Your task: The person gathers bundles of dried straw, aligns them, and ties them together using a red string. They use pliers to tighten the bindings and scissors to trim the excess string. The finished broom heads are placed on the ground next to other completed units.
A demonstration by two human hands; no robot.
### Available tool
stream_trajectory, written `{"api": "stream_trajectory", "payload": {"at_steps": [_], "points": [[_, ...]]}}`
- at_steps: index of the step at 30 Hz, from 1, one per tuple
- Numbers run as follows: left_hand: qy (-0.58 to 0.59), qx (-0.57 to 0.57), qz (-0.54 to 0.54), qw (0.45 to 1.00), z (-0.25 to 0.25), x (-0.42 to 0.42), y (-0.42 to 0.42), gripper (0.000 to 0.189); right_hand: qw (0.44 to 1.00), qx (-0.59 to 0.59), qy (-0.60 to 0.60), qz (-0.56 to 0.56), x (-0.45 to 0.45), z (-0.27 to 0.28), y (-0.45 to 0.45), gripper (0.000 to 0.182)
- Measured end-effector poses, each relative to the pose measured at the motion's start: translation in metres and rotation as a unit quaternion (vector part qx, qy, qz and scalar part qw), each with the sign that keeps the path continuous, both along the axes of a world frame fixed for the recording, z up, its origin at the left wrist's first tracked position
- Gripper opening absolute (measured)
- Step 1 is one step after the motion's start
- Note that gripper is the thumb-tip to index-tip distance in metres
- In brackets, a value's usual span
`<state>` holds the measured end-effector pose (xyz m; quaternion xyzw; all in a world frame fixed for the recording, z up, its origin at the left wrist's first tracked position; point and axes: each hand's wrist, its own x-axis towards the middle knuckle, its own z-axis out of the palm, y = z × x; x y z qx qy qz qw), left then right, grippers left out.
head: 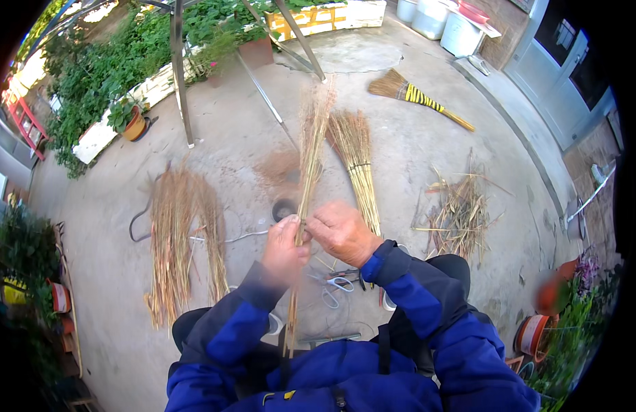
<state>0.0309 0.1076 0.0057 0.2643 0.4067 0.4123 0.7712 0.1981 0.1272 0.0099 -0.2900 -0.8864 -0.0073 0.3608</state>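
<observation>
My left hand (286,248) is wrapped around a slim bundle of dry broom stalks (311,149), held upright with the feathery heads pointing away from me. Its lower stalk ends run down past my wrist toward my lap. Right beside it, my right hand (343,229) has its curled fingers closed against the same bundle, just above the left thumb; the fingertips are partly hidden. Beyond the right hand lies a thicker tied bundle of stalks (360,170). Scissors (336,288) with pale handles rest on the ground below my hands, among thin wire.
Loose stalks (176,242) lie at left, and a heap of stalk scraps (459,216) at right. A finished broom (421,99) with yellow-black binding lies farther off. Metal frame legs (178,77) stand near a planter (158,85). A dark round hole or cup (284,208) sits ahead.
</observation>
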Motion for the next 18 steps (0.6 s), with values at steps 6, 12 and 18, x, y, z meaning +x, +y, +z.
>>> {"api": "stream_trajectory", "payload": {"at_steps": [6, 12, 18], "points": [[0.043, 0.010, 0.007, 0.999, -0.004, 0.002, -0.002, 0.020, 0.999, 0.009, -0.043, -0.029, -0.004, 0.001, -0.007, 0.015], [0.011, 0.004, 0.017, 1.000, -0.004, 0.017, -0.003, 0.020, 0.998, -0.016, 0.040, -0.054, 0.000, -0.007, -0.009, 0.014], [0.027, 0.005, 0.024, 0.999, -0.008, 0.036, -0.003, 0.019, 0.989, -0.060, 0.101, -0.090, 0.009, -0.005, -0.012, 0.013]]}}
